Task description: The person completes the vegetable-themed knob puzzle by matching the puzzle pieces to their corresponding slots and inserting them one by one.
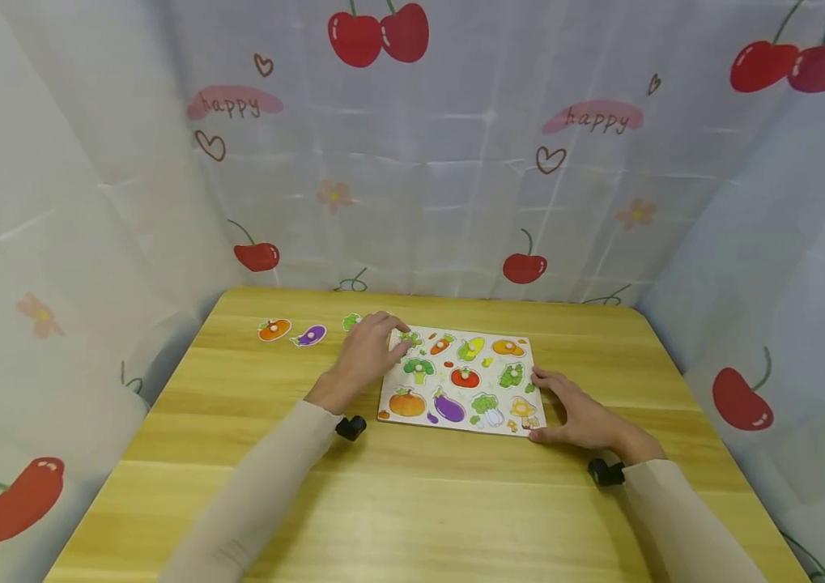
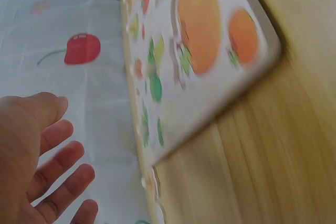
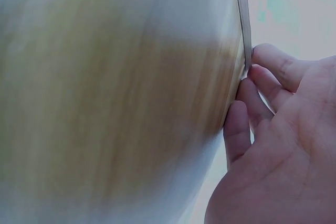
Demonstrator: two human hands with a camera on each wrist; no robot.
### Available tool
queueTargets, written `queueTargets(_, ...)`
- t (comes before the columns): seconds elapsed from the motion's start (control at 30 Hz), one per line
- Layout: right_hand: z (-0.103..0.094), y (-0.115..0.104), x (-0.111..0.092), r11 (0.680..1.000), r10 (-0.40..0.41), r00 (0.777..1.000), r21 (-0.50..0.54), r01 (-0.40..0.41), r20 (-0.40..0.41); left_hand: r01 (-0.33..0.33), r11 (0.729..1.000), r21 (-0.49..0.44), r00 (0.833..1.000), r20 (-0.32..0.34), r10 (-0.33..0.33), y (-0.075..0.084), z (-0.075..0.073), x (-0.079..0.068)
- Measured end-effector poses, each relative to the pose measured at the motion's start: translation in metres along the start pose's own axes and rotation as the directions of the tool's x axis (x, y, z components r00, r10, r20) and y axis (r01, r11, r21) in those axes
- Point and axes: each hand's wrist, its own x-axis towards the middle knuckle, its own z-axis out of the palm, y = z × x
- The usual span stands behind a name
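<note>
A white wooden vegetable puzzle board [image 1: 448, 376] lies on the table, with knobbed pieces such as a tomato [image 1: 465, 377] and an ear of corn [image 1: 470, 349] in it. Above its far left corner is my left hand [image 1: 363, 356], fingers loosely bent and thumb apart; nothing shows between them in the left wrist view. My right hand [image 1: 583, 413] rests at the board's right edge, thumb by the near corner and fingertips farther up. The right wrist view shows its fingertips [image 3: 264, 56] touching the edge. Partly behind the left hand lies a green piece [image 1: 351, 322].
Left of the board, a loose pumpkin piece [image 1: 274, 329] and a loose eggplant piece [image 1: 308, 335] lie on the wood-grain table [image 1: 412, 502]. A cherry-print curtain [image 1: 412, 186] hangs along the table's back and sides.
</note>
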Motion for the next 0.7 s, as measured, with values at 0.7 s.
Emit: queueTargets(0.7,0.001,0.003,0.001,1.000,-0.006,1.000,-0.003,0.006,-0.009,0.224,0.974,0.008,0.974,-0.034,-0.224,-0.087,-0.048,-0.028)
